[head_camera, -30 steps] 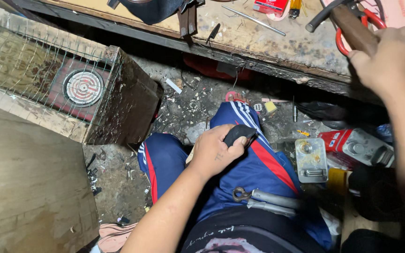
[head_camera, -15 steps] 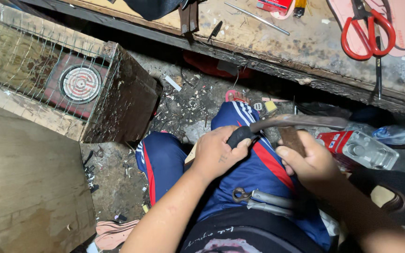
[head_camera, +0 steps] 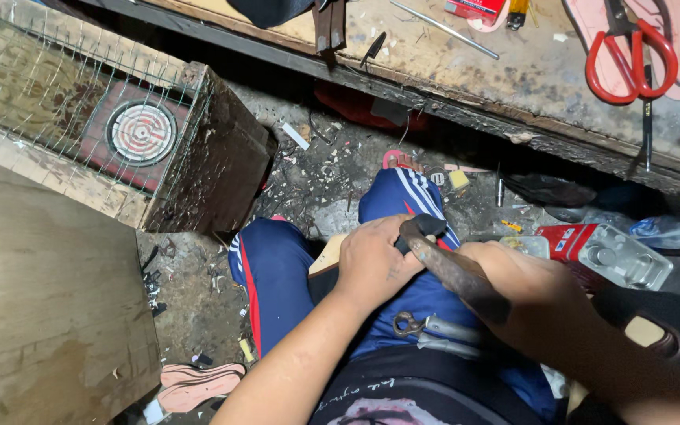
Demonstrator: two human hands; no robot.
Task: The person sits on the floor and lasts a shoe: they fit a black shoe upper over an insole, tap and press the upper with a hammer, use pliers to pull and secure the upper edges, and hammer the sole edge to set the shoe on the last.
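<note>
I sit with blue trousers with red and white stripes (head_camera: 277, 275) over a littered floor. My left hand (head_camera: 371, 264) is closed around a small black piece (head_camera: 426, 228) held on my right knee. My right hand (head_camera: 529, 295) grips the rusty brown handle of a hammer-like tool (head_camera: 458, 271), whose head end rests on the black piece by my left fingers. A pair of metal pliers (head_camera: 434, 327) lies in my lap just below both hands. What the black piece is cannot be made out.
A wooden box covered with wire mesh (head_camera: 120, 126) stands at left, a plywood board (head_camera: 49, 307) below it. A worn workbench (head_camera: 529, 71) at top carries red-handled scissors (head_camera: 631, 55). A red and clear container (head_camera: 607, 252) and a black tape roll (head_camera: 663, 327) lie at right.
My right hand came down from the workbench at upper right, carrying the rusty-handled tool, and now sits beside my left hand on the knee. The left hand stayed in place.
</note>
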